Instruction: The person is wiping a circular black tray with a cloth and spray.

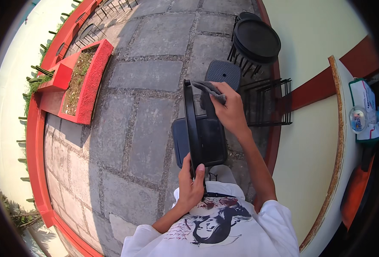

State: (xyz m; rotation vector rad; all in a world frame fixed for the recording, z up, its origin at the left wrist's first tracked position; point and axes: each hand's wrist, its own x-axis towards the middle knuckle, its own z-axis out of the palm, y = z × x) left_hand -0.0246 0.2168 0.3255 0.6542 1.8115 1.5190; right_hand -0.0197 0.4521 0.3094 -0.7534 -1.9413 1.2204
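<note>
My left hand (191, 181) grips the near end of a black rimmed panel (191, 122), perhaps a round tabletop, which is tilted up and seen nearly edge-on. The thumb lies on its right side. In my right hand (229, 107) is a bunched grey cloth (210, 90), close to the panel's far end; whether cloth and panel touch I cannot tell. Beneath the panel is a dark plastic surface with rounded corners (213, 141), which looks like a stool seat. Farther off stands a stool with a textured grey seat (223, 74).
Stacked round black tabletops (256, 40) stand by the wall at upper right, with black metal frames (268, 102) nearer me. A red planter (90, 86) sits on the left of the stone paving (149, 135). A ledge at right carries a plastic cup (358, 119).
</note>
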